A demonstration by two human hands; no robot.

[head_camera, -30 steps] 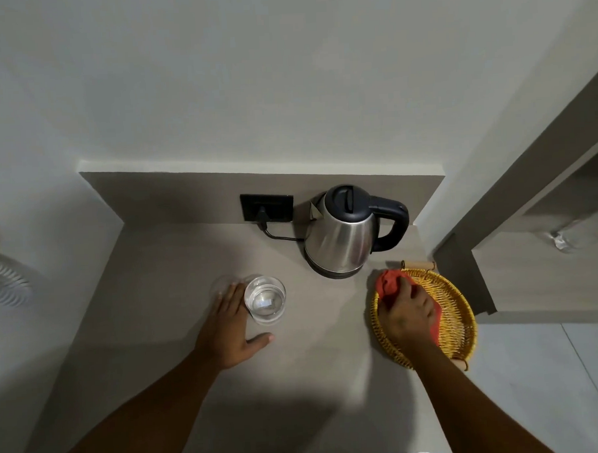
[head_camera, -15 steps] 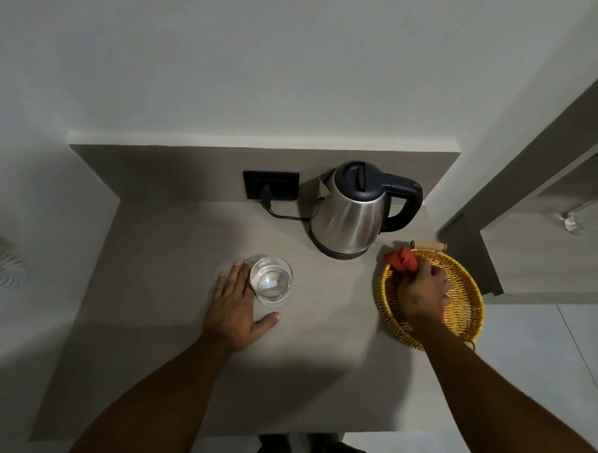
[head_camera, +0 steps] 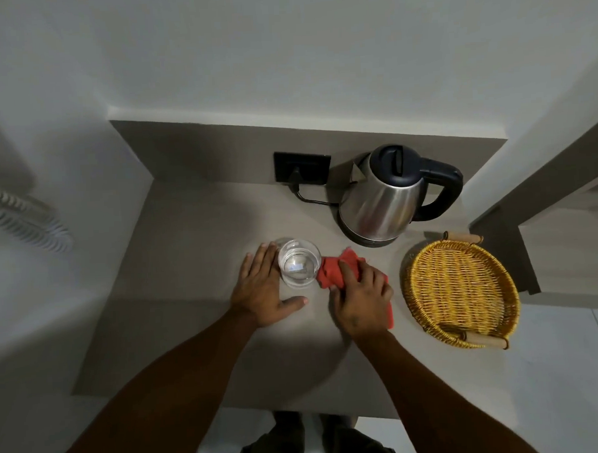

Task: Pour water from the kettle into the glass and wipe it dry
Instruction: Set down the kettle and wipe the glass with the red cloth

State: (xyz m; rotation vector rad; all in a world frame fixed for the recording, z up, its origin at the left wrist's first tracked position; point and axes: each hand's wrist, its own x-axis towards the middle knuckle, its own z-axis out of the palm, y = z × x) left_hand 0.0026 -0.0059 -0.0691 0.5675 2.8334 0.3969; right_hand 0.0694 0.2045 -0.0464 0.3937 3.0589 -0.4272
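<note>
The grey desk [head_camera: 189, 265] carries everything. At its back edge toward the right corner stands the steel kettle [head_camera: 382, 202], plugged into a black socket [head_camera: 302, 168]. A woven basket [head_camera: 461, 291] sits at the right edge. The left hand [head_camera: 262, 289] lies flat and spread, fingers against the left side of the glass [head_camera: 299, 264], which stands mid-desk holding water. The right hand [head_camera: 359, 299] presses a red cloth [head_camera: 330, 269] onto the desk, fingers curled on it; the cloth touches the glass's right side.
</note>
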